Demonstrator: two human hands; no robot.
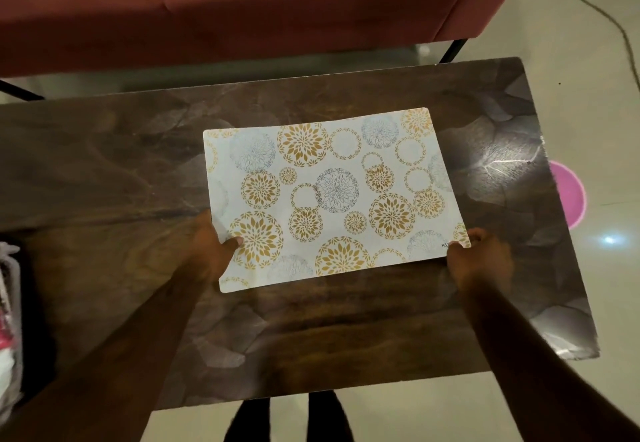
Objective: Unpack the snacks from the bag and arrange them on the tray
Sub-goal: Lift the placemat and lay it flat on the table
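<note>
A flat white tray (332,196) with gold and grey flower circles lies on the dark wooden table (104,182). My left hand (211,247) grips its near left edge, thumb on top. My right hand (479,258) pinches its near right corner. At the far left edge of the view, part of a bag (8,320) with white and red contents shows; most of it is cut off. No snacks lie on the tray.
A pink sofa (242,2) stands beyond the table's far edge. A pink round tub (568,196) sits on the pale floor to the right, partly hidden by the table. A cable (609,16) runs over the floor at the top right.
</note>
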